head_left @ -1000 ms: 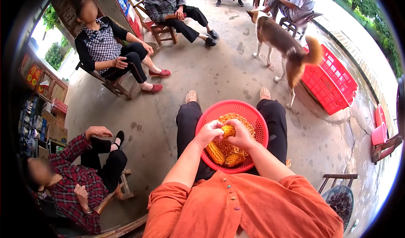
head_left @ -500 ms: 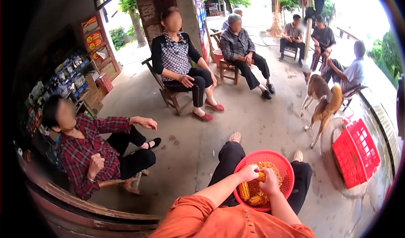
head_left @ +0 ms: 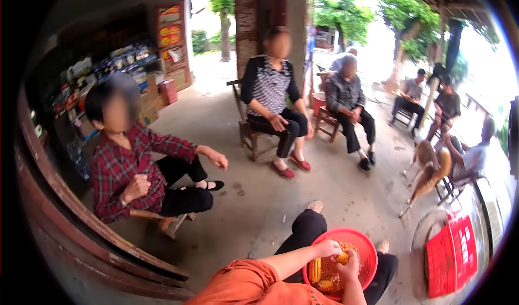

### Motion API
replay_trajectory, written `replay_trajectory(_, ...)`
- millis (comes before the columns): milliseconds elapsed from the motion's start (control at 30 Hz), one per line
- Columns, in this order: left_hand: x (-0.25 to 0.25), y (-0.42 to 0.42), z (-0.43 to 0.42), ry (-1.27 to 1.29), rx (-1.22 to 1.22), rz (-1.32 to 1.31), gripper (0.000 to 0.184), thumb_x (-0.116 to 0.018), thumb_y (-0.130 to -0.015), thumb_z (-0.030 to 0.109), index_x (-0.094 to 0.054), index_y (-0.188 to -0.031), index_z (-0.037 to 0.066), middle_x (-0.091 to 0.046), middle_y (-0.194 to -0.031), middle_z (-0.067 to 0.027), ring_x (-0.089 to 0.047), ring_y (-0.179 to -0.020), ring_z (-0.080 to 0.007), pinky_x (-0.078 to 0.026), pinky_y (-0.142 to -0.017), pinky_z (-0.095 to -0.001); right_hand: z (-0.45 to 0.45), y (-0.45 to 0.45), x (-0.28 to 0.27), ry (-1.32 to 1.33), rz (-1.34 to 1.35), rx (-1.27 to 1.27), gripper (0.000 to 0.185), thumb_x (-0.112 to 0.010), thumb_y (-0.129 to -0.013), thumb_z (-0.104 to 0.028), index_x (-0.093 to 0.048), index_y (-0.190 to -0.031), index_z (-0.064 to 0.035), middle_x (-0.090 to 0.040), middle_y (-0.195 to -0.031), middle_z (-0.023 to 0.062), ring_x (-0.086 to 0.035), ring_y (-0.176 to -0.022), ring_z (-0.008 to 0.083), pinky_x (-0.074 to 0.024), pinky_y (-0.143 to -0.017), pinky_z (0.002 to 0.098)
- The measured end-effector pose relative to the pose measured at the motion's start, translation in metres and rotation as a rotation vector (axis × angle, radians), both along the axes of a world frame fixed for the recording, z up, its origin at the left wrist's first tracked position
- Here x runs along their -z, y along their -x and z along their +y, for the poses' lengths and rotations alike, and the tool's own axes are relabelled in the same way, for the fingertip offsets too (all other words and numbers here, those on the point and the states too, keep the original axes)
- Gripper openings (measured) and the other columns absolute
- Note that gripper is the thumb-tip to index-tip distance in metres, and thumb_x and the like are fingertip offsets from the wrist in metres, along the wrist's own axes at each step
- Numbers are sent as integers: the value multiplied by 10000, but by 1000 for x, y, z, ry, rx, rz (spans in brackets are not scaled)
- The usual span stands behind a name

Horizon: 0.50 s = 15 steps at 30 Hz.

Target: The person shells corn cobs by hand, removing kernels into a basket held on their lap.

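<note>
Between my legs rests a red plastic basket (head_left: pixel 370 251) with a perforated wall. Inside it are loose yellow kernels and corn cobs, with one long cob (head_left: pixel 316 271) lying at the left. Above them, my left hand (head_left: pixel 327 249) and my right hand (head_left: pixel 348 266) both grip one corn cob (head_left: pixel 342 257). Its visible part shows between the two hands; the fingers cover the rest. Both hands are closed on it, over the basket's middle.
On the left a person in a plaid shirt (head_left: pixel 141 167) sits on a low stool. Several more people sit on chairs ahead and to the right. A dog (head_left: pixel 430 167) stands at the right, beyond a red plastic crate (head_left: pixel 451 256). Shelves with goods (head_left: pixel 124 62) line the left.
The view has turned left and up, so the people and basket appear lower and mostly further right. Both hands still hold the corn cob over the basket.
</note>
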<state>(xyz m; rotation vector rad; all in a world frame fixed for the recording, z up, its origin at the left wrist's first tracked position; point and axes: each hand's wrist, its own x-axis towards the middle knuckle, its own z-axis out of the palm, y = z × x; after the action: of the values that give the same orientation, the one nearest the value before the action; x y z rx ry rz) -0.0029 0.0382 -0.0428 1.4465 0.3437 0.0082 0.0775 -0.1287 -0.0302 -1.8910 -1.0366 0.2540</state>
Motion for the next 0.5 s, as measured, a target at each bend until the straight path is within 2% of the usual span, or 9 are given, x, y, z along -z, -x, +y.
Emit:
replay_trajectory(33, -12, 5, -2, 1, -9, 1, 176, -625, -882, 181, -666, -954, 26, -635, -743, -37, -604, -599, -124, -496, -592, -272, 1, 8, -14, -23, 140, 9, 481, -692, -618, -66, -575, -1084, -57, -634, -941, 139, -620, -944, 278, -488, -848, 370)
replay_trajectory(200, -17, 7, -1, 174, 2, 4, 158, -580, -846, 120, -628, -955, 16, -622, -722, -66, -616, -593, -156, -526, -554, -307, 2, 9, -17, 10, -32, 20, 455, -666, -632, -22, -566, -1076, -43, -611, -973, 126, -616, -921, 260, -496, -817, 358)
replay_trajectory(267, -22, 8, 2, 146, -11, 5, 164, -574, -838, 114, -627, -957, 14, -622, -719, -68, -619, -594, -159, -527, -553, -307, 2, 6, -10, 40, 55, 13, 440, -637, -640, 10, -561, -1071, -36, -590, -976, 124, -598, -930, 261, -481, -843, 348)
replay_trajectory(333, -21, 7, -4, 89, -40, -30, 182, -569, -822, 108, -624, -962, 6, -624, -713, -77, -624, -594, -165, -529, -551, -307, 3, 4, -10, -22, -83, -16, 452, -673, -629, 7, -568, -1068, -28, -586, -1007, 162, -580, -984, 340, -459, -890, 384)
replay_trajectory(367, -22, 7, -4, 80, -41, -17, 181, -567, -815, 107, -619, -956, 6, -627, -712, -85, -624, -593, -166, -531, -547, -313, 5, 7, -14, -40, -110, -24, 440, -657, -634, 31, -564, -1060, -25, -580, -992, 162, -586, -958, 327, -466, -872, 377)
replay_trajectory(433, -18, 6, -1, 126, -20, -3, 171, -566, -810, 105, -614, -941, 5, -628, -708, -89, -625, -588, -171, -532, -540, -315, 5, 11, -16, -31, -42, -42, 463, -568, -640, 97, -532, -1085, -26, -555, -980, 113, -569, -954, 243, -457, -892, 322)
replay_trajectory(467, -22, 8, 0, 137, -20, 27, 165, -567, -806, 109, -612, -931, 12, -626, -701, -90, -627, -583, -179, -535, -536, -320, 4, 4, 4, -118, 25, -43, 454, -623, -644, 74, -548, -1079, -34, -572, -985, 131, -590, -907, 312, -476, -856, 348)
replay_trajectory(500, -11, 6, -2, 177, -39, -4, 188, -576, -799, 131, -610, -946, 19, -629, -697, -93, -630, -583, -188, -539, -541, -330, 4, 0, 10, -141, 236, -106, 492, -606, -675, 80, -514, -1140, -55, -577, -1037, 117, -590, -935, 343, -479, -875, 365)
